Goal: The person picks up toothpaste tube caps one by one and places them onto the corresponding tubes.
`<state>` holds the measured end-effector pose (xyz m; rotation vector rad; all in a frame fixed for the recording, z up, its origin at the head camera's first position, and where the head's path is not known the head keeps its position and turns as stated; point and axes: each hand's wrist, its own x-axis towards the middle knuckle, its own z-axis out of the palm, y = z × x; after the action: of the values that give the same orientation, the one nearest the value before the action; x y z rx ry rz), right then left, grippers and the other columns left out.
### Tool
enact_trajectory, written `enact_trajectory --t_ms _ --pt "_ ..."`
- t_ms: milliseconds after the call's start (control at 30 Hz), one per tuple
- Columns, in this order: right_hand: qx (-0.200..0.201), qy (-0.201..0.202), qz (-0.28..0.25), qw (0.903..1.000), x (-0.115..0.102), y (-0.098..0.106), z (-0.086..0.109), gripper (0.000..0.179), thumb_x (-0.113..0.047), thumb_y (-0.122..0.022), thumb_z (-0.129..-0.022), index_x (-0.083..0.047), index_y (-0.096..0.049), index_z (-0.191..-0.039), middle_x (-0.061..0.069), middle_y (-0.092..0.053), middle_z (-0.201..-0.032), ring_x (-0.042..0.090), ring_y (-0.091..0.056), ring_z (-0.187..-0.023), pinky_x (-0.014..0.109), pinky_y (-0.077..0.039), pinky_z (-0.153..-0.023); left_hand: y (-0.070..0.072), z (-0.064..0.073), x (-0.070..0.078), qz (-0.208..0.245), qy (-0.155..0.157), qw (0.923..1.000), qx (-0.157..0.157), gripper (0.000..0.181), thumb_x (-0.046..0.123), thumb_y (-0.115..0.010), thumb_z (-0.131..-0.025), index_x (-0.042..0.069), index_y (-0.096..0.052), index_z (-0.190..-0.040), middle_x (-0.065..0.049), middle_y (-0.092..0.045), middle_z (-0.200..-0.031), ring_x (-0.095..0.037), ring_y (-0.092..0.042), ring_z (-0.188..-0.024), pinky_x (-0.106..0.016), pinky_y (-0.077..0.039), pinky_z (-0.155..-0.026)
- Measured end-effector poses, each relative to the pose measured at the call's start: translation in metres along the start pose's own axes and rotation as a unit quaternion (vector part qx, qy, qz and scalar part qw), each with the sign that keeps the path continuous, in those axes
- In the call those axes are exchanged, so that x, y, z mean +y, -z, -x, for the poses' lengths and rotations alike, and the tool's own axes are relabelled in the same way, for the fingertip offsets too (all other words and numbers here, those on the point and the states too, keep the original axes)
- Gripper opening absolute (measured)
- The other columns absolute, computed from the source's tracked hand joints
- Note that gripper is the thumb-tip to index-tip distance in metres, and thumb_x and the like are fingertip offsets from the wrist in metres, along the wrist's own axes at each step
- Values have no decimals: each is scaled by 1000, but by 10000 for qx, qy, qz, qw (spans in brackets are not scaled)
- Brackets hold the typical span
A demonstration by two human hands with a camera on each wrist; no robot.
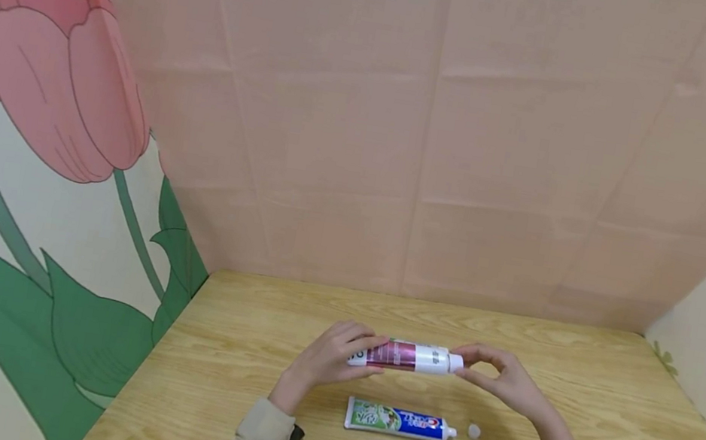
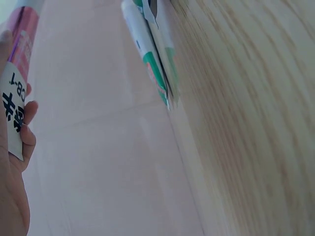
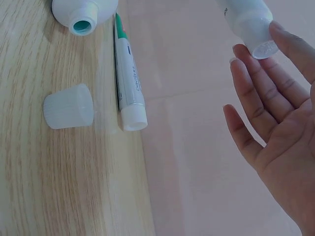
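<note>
A pink-and-white toothpaste tube [image 1: 401,356] is held level above the table by my left hand [image 1: 328,353], whose fingers wrap its flat end. At the tube's other end is a white cap [image 1: 455,364], pinched between the thumb and fingertips of my right hand [image 1: 509,384]. The right wrist view shows those fingertips on the cap's rim [image 3: 266,50]. Below the hands lies a blue-and-green toothpaste tube [image 1: 394,420], its nozzle [image 3: 82,25] bare. A loose white cap [image 1: 474,431] lies on its side just right of that nozzle.
A white-and-green tube [image 3: 130,78] with its cap on lies farther back on the wooden table [image 1: 237,355], mostly hidden behind the held tube in the head view. A pink cloth backdrop [image 1: 352,136] rises behind the table, with a tulip-print panel [image 1: 66,78] at left.
</note>
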<state>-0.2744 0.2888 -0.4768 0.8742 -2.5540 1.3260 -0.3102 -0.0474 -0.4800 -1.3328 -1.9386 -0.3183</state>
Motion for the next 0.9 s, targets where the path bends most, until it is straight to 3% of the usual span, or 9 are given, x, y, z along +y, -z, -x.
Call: enact_trajectory --t_ms 233,400,533,900 --pt "61 -49 100 9999 -2 1 0 23 -16 -65 -87 -21 -65 -110 -9 -66 -92 8 -57 -88 51 -38 -84 1 1 0 32 9 10000 -27 55 45 -72 -76 15 -60 -121 -1 -62 -106 -10 -57 -93 -19 -47 -88" --pt "91 -128 64 9999 -2 0 0 21 -15 -64 -87 -20 -66 -108 -10 -66 -89 8 -57 -86 55 -37 -84 -1 1 0 12 -31 10000 16 58 42 -77 -71 15 -61 -120 -1 -62 -105 -10 -58 -92 -19 -47 -87" --pt "85 -222 87 9997 -1 0 0 18 -17 -64 -88 -20 -67 -105 -10 -66 -86 8 -57 -84 45 -39 -80 -2 1 -1 25 -63 10000 64 61 39 -80 -67 15 -61 -120 -1 -63 -105 -10 -58 -91 -19 -47 -86" --pt "-58 -225 142 9996 1 -1 -1 13 -17 -56 -93 -19 -67 -99 -9 -67 -86 7 -61 -79 29 -48 -73 -2 1 0 32 -101 9999 43 54 47 -69 -79 15 -60 -122 0 -62 -105 -9 -57 -91 -18 -47 -86"
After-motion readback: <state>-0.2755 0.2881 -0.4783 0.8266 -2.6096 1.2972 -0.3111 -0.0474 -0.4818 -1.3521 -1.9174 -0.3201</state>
